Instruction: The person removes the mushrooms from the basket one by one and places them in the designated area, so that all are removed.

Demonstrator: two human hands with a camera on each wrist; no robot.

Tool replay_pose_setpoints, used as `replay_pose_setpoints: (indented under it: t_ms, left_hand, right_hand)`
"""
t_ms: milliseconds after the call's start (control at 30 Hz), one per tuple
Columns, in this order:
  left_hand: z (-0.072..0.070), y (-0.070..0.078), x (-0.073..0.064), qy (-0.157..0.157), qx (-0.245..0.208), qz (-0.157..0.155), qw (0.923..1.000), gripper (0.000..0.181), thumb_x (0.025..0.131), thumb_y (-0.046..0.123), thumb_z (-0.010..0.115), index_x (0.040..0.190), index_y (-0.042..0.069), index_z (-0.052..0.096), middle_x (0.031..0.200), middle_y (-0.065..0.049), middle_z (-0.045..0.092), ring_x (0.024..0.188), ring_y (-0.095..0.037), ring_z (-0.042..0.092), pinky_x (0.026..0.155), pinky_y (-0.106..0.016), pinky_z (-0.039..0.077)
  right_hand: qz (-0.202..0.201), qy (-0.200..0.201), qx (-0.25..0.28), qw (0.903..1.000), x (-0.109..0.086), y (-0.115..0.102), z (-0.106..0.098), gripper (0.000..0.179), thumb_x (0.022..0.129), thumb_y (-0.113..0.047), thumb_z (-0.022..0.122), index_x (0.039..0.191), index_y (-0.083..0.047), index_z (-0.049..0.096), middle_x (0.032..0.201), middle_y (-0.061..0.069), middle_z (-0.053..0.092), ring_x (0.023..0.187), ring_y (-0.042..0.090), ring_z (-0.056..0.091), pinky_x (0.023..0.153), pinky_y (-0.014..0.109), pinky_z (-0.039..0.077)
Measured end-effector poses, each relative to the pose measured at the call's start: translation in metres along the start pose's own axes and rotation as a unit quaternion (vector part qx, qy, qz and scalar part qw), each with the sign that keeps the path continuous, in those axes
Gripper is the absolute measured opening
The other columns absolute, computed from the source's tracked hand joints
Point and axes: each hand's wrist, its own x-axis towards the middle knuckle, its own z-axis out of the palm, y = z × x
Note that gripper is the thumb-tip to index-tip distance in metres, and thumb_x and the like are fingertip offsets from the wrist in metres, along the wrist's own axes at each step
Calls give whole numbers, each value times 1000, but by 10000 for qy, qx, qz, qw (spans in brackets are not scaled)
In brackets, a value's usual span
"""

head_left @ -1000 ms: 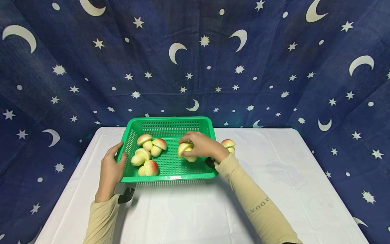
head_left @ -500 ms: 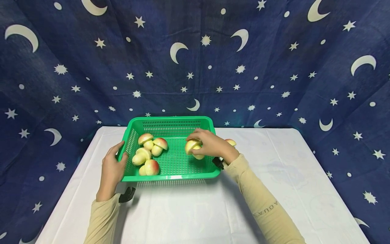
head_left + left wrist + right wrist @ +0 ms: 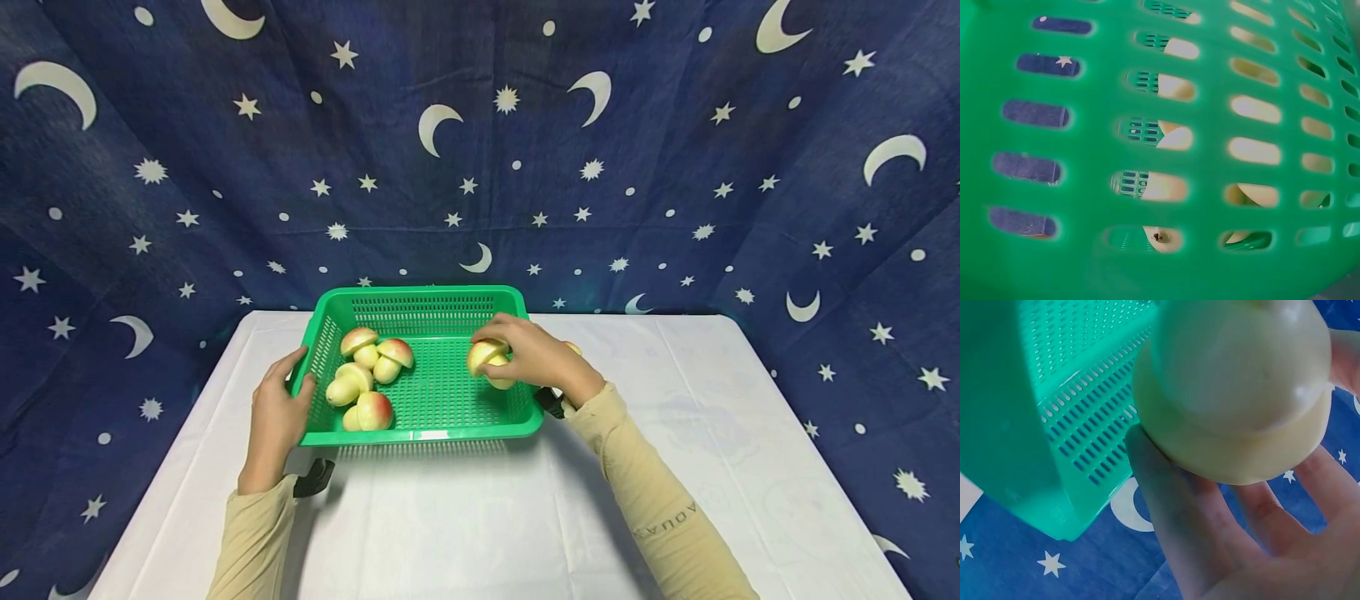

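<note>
Right hand [image 3: 534,357]: fingers and thumb curled round a toy mushroom [image 3: 487,357], cap and stem both visible between them. The held piece is inside the green plastic basket [image 3: 420,436], in the end nearest the right wrist; whether it touches the basket floor cannot be told. Right wrist view: fingers spread against the pale cap, rounded stem end facing the camera, perforated basket wall just beside the grip.

Left hand [image 3: 277,412]: holding the opposite end of the basket, rim between thumb and fingers. Left wrist view: slotted wall fills the frame, cream shapes visible through the slots; fingers out of shot.

Four more toy mushrooms [image 3: 369,412] lie inside the basket, grouped near the left grip and well apart from the right; at least three caps show a red blush. Beyond the right grip, outside the basket, a pale-yellow piece [image 3: 573,347] is mostly hidden by that hand.

Under both grips: white tablecloth [image 3: 465,517]. Behind: navy curtain [image 3: 667,108] printed with moons and stars.
</note>
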Motion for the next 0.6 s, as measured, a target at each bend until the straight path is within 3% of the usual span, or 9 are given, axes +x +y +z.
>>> replay_pose_setpoints:
  t_ms: [333, 600]
  left_hand:
    - [2, 0, 0, 34, 15, -11, 10000, 47, 99, 9, 54, 145, 7, 51, 147, -21, 49, 115, -42, 57, 94, -55, 45]
    - [1, -1, -1, 21, 17, -31, 10000, 47, 99, 9, 53, 146, 7, 50, 147, -20, 48, 120, -43, 55, 97, -56, 43]
  right_hand:
    - [-27, 246, 52, 9997, -9, 3, -5, 35, 83, -16, 74, 117, -12, 71, 109, 3, 62, 88, 16, 57, 76, 30, 49]
    - [-41, 380, 16, 9993, -14, 5, -11, 35, 82, -14, 72, 117, -12, 71, 110, 4, 62, 89, 17, 57, 76, 30, 50]
